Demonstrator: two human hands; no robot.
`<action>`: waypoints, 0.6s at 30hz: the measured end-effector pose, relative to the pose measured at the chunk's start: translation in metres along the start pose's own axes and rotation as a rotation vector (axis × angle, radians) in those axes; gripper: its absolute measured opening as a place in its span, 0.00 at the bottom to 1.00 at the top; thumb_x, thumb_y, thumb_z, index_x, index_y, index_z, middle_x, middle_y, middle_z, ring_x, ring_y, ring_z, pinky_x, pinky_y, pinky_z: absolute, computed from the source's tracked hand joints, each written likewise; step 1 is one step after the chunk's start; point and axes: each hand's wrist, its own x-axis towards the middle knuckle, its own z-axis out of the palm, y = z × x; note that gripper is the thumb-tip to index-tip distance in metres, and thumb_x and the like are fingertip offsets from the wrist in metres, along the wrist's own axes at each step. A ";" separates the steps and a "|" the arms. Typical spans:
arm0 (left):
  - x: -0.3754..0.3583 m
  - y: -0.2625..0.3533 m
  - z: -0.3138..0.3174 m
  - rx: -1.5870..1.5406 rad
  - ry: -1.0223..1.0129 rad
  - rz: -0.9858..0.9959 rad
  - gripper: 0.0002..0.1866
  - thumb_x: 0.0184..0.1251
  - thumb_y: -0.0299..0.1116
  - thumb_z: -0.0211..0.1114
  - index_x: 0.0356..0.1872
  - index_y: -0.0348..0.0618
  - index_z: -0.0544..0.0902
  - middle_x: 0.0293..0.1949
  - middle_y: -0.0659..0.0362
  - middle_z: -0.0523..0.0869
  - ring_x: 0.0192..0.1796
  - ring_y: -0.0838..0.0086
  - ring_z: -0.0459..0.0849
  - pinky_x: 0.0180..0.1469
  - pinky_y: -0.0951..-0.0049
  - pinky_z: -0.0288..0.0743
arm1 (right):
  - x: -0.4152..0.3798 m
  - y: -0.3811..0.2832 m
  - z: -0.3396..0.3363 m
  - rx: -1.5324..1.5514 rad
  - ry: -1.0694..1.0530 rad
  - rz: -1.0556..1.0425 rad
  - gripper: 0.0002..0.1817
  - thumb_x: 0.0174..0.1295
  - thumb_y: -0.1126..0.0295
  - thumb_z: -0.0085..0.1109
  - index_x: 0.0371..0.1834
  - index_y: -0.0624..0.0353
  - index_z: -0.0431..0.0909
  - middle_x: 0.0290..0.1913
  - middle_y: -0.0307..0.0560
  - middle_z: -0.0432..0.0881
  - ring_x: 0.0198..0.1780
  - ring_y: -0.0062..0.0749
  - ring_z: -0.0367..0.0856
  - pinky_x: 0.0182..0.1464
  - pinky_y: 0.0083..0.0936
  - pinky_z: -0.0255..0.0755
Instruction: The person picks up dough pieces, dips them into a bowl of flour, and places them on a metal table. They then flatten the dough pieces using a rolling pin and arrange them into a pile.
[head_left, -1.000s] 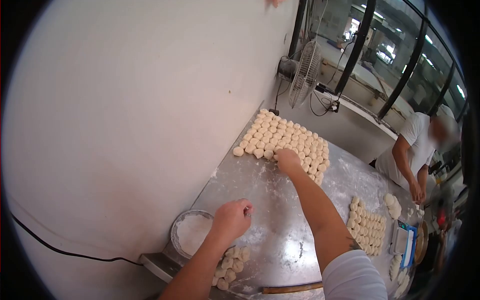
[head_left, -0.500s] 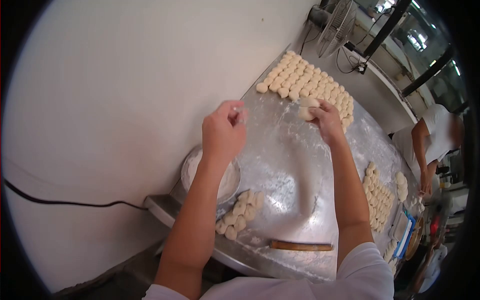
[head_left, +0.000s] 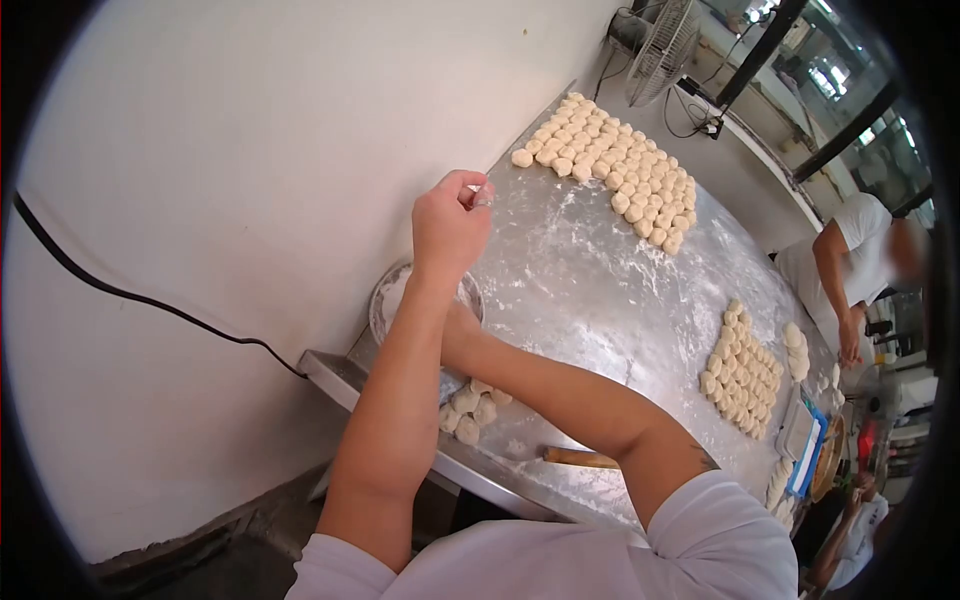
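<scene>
Wooden rolling pin [head_left: 580, 458] lies at near edge of floured steel desk [head_left: 590, 290]; small cluster of dough pieces [head_left: 470, 408] just beyond it; right hand [head_left: 455, 325] reaches under left forearm toward flour bowl [head_left: 392, 295], mostly hidden, cannot tell its grip; left hand [head_left: 448, 225] raised above bowl, fingertips pinched together, anything held too small to tell; mid desk, block of dough balls [head_left: 742, 372]; far end, large batch of dough balls [head_left: 610, 170]; co-worker [head_left: 850, 270] at right side; fan [head_left: 665, 35] beyond
</scene>
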 end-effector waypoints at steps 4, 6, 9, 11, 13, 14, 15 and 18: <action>0.000 0.001 -0.002 -0.011 0.007 0.029 0.08 0.73 0.29 0.72 0.47 0.39 0.90 0.27 0.60 0.89 0.28 0.77 0.82 0.34 0.70 0.77 | -0.005 -0.005 -0.069 0.230 -0.129 0.173 0.15 0.59 0.75 0.62 0.49 0.65 0.88 0.44 0.67 0.87 0.50 0.62 0.87 0.55 0.48 0.81; 0.001 0.004 -0.005 -0.017 0.005 0.039 0.08 0.72 0.29 0.72 0.47 0.39 0.90 0.27 0.60 0.88 0.28 0.77 0.81 0.34 0.70 0.77 | -0.033 0.001 -0.106 0.315 0.040 0.244 0.17 0.59 0.78 0.59 0.51 0.63 0.88 0.42 0.67 0.87 0.49 0.61 0.87 0.54 0.49 0.80; -0.001 0.005 -0.002 -0.050 -0.009 0.053 0.08 0.72 0.29 0.72 0.47 0.39 0.90 0.26 0.60 0.88 0.27 0.77 0.81 0.34 0.71 0.77 | -0.074 0.022 -0.126 0.162 0.096 0.369 0.18 0.59 0.78 0.59 0.52 0.62 0.88 0.44 0.67 0.87 0.47 0.62 0.86 0.53 0.48 0.80; -0.003 0.006 0.001 -0.041 -0.045 0.044 0.08 0.72 0.30 0.72 0.48 0.39 0.90 0.26 0.60 0.88 0.27 0.77 0.80 0.34 0.71 0.77 | -0.094 0.037 -0.110 0.041 0.051 0.409 0.19 0.58 0.78 0.61 0.54 0.61 0.88 0.45 0.66 0.86 0.47 0.61 0.86 0.53 0.46 0.81; -0.006 0.007 0.004 -0.030 -0.079 0.045 0.09 0.71 0.30 0.71 0.48 0.40 0.90 0.27 0.57 0.89 0.28 0.73 0.83 0.35 0.68 0.78 | -0.118 0.065 -0.069 -0.073 0.032 0.342 0.21 0.57 0.78 0.64 0.55 0.61 0.87 0.45 0.63 0.85 0.47 0.58 0.85 0.53 0.43 0.81; -0.007 0.006 0.006 -0.023 -0.094 0.052 0.09 0.70 0.30 0.71 0.48 0.41 0.90 0.27 0.55 0.90 0.28 0.69 0.85 0.37 0.66 0.79 | -0.125 0.064 -0.066 -0.056 0.029 0.339 0.21 0.57 0.77 0.64 0.56 0.60 0.87 0.47 0.64 0.84 0.47 0.59 0.85 0.53 0.45 0.81; -0.008 0.005 0.007 -0.014 -0.108 0.058 0.09 0.70 0.31 0.70 0.47 0.42 0.90 0.28 0.53 0.91 0.29 0.65 0.87 0.38 0.63 0.80 | -0.126 0.059 -0.066 -0.039 0.026 0.336 0.21 0.58 0.76 0.64 0.57 0.59 0.87 0.49 0.64 0.83 0.48 0.61 0.84 0.53 0.46 0.81; -0.012 0.004 0.017 0.001 -0.180 0.091 0.09 0.68 0.32 0.71 0.47 0.42 0.90 0.30 0.52 0.91 0.31 0.62 0.88 0.39 0.61 0.81 | -0.127 0.047 -0.085 -0.059 0.115 0.339 0.23 0.57 0.74 0.65 0.59 0.59 0.86 0.49 0.64 0.81 0.47 0.63 0.83 0.54 0.47 0.80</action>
